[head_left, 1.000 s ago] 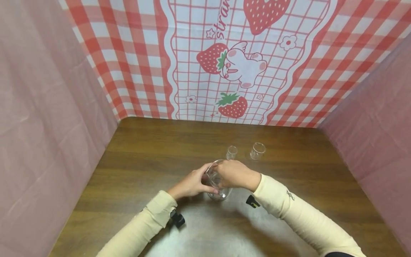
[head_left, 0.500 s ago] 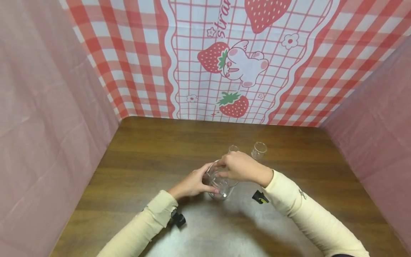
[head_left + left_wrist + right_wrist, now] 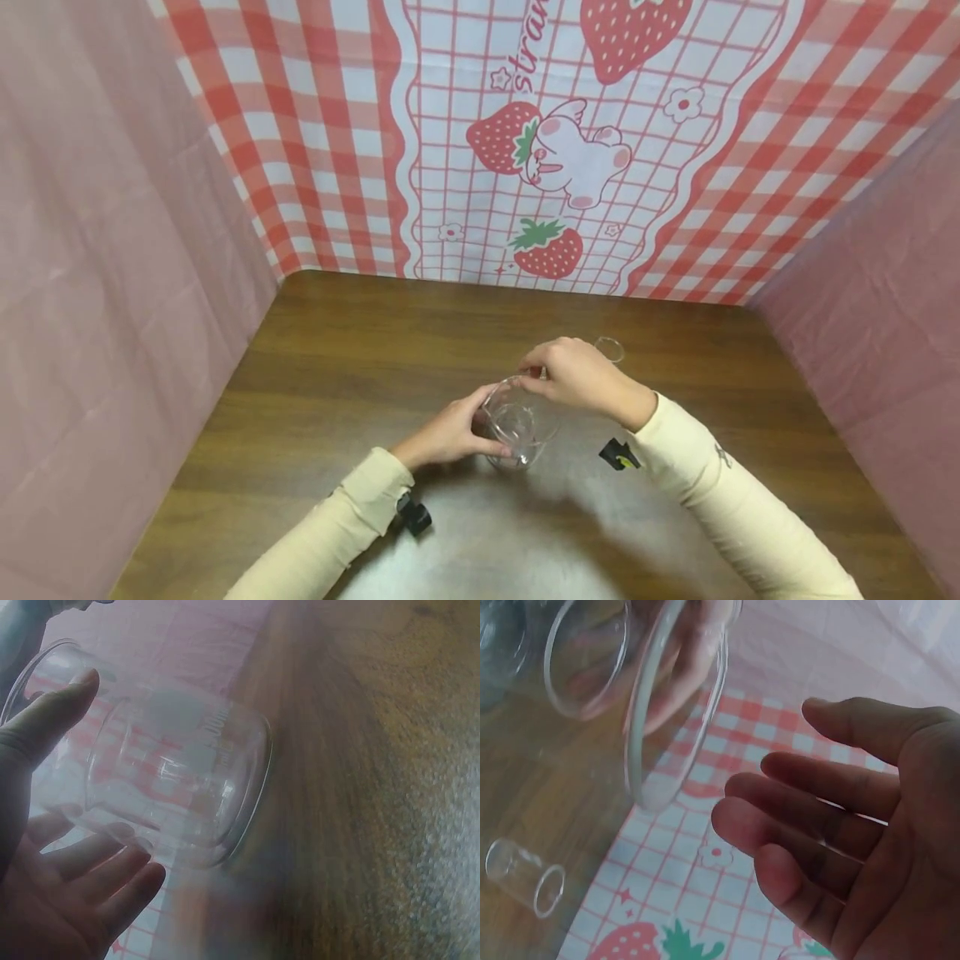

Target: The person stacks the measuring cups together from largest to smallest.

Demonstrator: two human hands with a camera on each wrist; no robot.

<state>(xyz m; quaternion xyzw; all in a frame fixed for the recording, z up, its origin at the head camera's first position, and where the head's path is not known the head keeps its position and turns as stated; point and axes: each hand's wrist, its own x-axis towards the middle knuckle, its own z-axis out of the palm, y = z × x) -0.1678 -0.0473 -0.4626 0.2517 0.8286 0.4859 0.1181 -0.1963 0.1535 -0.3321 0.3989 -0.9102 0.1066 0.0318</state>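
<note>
Mid-desk [image 3: 360,358]: 1 lg. glass beaker [image 3: 172,711], upright, axis vert., w/ smaller beaker [image 3: 516,425] nested inside. L hand [image 3: 446,433] grasps its left side; R hand [image 3: 579,375] nearest rim, far right, fingers loosely bent, nothing held. 1 sm. glass beaker [image 3: 525,877], apart, toward cloth backdrop [image 3: 330,167].

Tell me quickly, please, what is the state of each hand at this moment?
Left hand: holding the big beaker.
Right hand: open, holding nothing, near the big beaker.
</note>
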